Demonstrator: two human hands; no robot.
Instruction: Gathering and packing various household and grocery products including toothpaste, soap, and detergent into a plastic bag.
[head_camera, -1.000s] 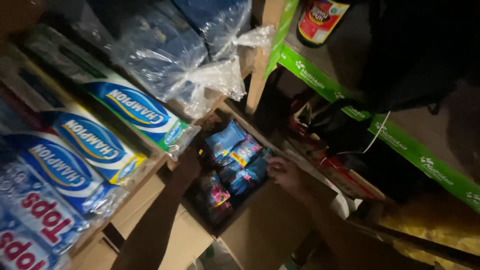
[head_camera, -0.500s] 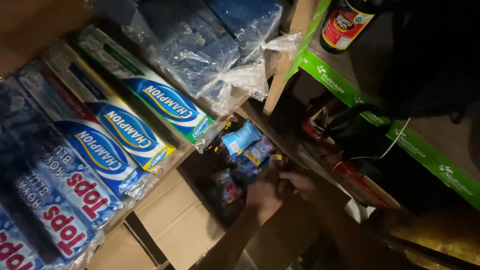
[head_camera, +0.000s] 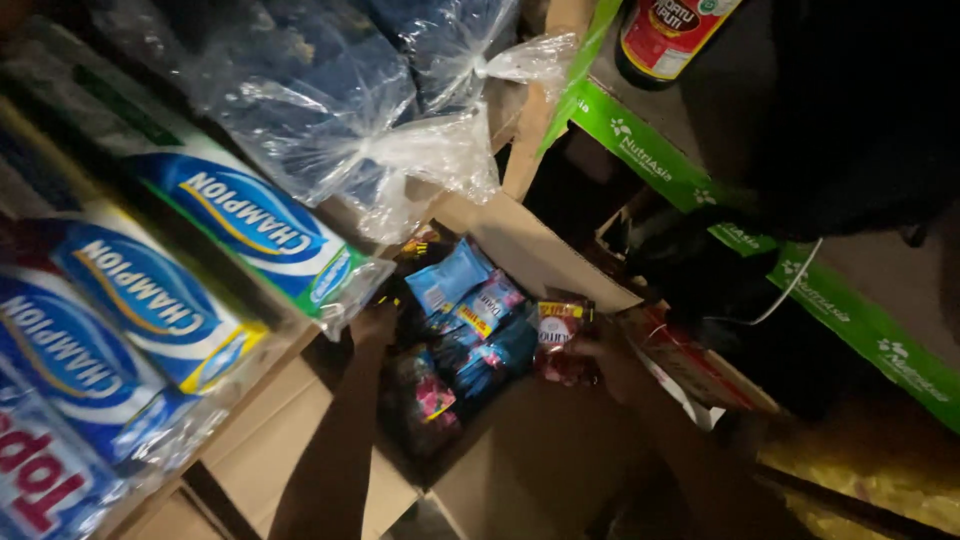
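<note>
The person's right hand (head_camera: 600, 352) is closed around a small red sachet (head_camera: 560, 335), holding it at the edge of an open cardboard box (head_camera: 545, 250) that is full of small packets. The pinch looks to be on the sachet's right side, though the light is poor and the exact finger placement cannot be made out. The left hand (head_camera: 375, 325) rests at the box's far-left rim, just beside a heap of blue sachets (head_camera: 465, 290); whether it grips anything or only braces the rim cannot be told from this view.

The red sachet sits just left of the right hand's fingers, touching the blue sachets beyond it. Below the grip lie darker packets (head_camera: 430, 395), one with a pink patch.

The risks appear to come from the crowding and the dark. A sachet held by one edge could slip and drop back among the packets, where it would be hard to pick out. Since it touches its neighbours, lifting it could drag loose blue sachets over the box rim. The box flap just above the grip leans inward and could catch the wrist. To the left of the left hand, long wrapped blue-and-white packs (head_camera: 250, 225) and clear plastic bags (head_camera: 330, 110) overhang the box; a nudge from the forearm might tip them in.
</note>
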